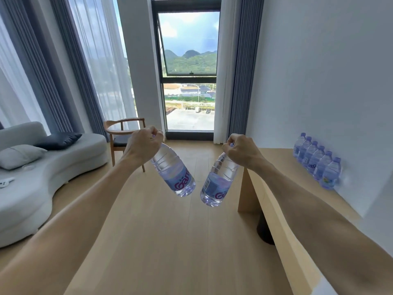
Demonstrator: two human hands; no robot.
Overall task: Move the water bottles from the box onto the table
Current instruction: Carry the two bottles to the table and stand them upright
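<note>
My left hand (144, 143) grips a clear water bottle (173, 170) by its cap, and the bottle hangs tilted with its base toward the middle. My right hand (241, 150) holds a second water bottle (219, 182) the same way, tilted toward the first. Both bottles hang in the air over the wooden floor, left of the light wooden table (276, 188). Several more water bottles (316, 160) stand in a row on the table against the white wall. The box is out of view.
A grey sofa (42, 184) with cushions stands at the left. A wooden chair (123, 135) sits near the tall window (189, 67). A dark round table leg (264, 231) stands under the table edge. Curtains hang beside the windows.
</note>
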